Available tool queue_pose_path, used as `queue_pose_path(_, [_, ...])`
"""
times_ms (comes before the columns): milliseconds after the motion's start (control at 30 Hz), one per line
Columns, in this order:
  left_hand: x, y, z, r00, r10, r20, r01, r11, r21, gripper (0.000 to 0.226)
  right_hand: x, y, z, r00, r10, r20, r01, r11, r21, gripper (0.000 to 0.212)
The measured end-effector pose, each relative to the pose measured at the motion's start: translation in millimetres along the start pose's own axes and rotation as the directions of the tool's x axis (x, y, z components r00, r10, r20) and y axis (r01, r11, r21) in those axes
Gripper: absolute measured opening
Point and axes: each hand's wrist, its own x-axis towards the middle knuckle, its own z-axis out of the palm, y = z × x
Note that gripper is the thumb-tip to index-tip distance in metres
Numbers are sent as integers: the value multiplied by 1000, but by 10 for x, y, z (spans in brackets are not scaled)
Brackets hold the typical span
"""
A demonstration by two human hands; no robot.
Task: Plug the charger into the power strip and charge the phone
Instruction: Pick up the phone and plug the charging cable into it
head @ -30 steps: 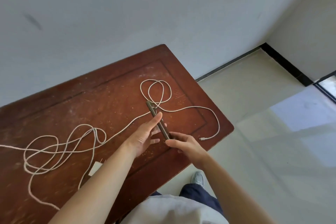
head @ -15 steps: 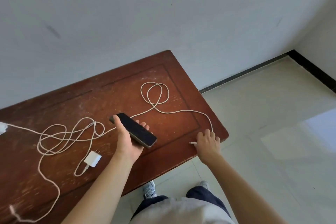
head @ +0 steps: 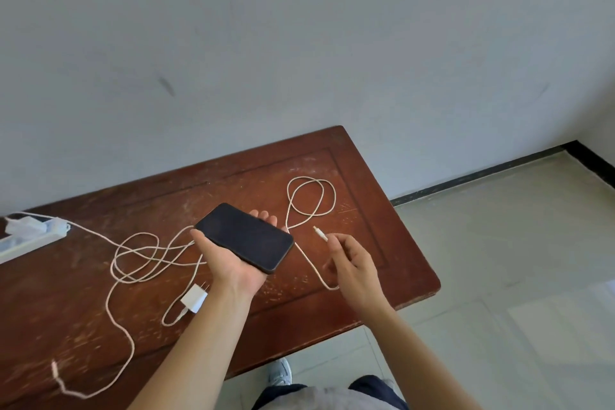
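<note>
A black phone (head: 245, 237) lies screen-up in my left hand (head: 229, 261), held above the brown wooden table (head: 233, 183). My right hand (head: 352, 263) pinches the white charging cable (head: 311, 196) just behind its plug end (head: 320, 233), which points toward the phone a short gap away. The cable loops over the table. A white charger block (head: 194, 298) lies on the table near my left wrist, its prongs free. A white power strip (head: 28, 236) sits at the table's left edge with a white adapter in it.
A second pale cord (head: 126, 256) coils left of the phone, running toward the power strip and down to a loose end (head: 55, 369). The table stands against a grey wall. Tiled floor (head: 499, 276) lies to the right; my shoe (head: 281, 371) shows below the table's edge.
My left hand has lifted the phone and turned it screen-up. My right hand moved to the table's edge, picked up the cable's plug end and raised it toward the phone. The view shifted left.
</note>
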Motion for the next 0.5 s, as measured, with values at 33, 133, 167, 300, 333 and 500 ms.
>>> queue_pose_path(33, [-15, 6, 38, 1000, -2, 8, 2, 999, -35, 91, -74, -52, 39, 1000, 7, 27, -9, 998, 68, 23])
queue_pose_path(133, [-61, 6, 156, 1000, 6, 30, -3, 992, -124, 83, -279, -149, 114, 998, 11, 61, -21, 985, 169, 30])
queue_pose_path(167, [-79, 4, 192, 999, 5, 32, 0, 988, -152, 79, -326, -164, 128, 998, 10, 64, -22, 983, 183, 31])
queue_pose_path(300, [-143, 2, 317, 997, -10, 76, 28, 972, -232, 70, -417, -263, 171, 994, -35, 104, 15, 983, 185, 35])
queue_pose_path(333, [-155, -4, 344, 996, -10, 87, 30, 973, -228, 70, -423, -292, 181, 993, -65, 95, 48, 985, 167, 33])
queue_pose_path(500, [-157, -24, 441, 991, 8, 134, 22, 976, -217, 81, -416, -382, 175, 982, -189, 16, 186, 976, 113, 19])
